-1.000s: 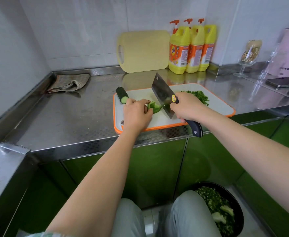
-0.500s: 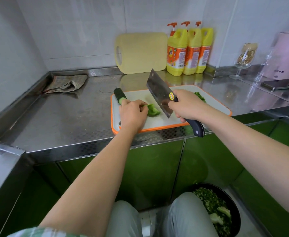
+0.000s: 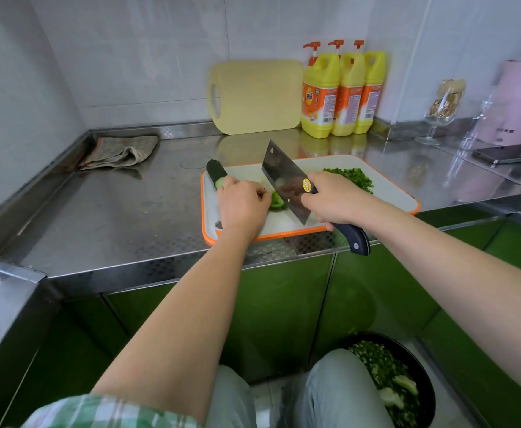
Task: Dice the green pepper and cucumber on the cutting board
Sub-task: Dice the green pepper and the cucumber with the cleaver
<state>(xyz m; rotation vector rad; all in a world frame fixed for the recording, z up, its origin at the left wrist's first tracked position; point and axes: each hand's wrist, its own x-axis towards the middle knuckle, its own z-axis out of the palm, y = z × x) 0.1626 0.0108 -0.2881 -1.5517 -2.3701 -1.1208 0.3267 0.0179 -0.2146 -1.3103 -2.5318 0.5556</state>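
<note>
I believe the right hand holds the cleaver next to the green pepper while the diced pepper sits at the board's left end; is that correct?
Not quite: the head view shows the diced pepper at the cutting board's far right end, not the left. The right hand does hold the cleaver next to the green pepper.

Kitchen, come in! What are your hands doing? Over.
Right hand grips black-handled steel cleaver, blade tilted above white orange-rimmed cutting board. Left hand holds green pepper piece. Dark green cucumber stub undiced. No obstruction.
</note>
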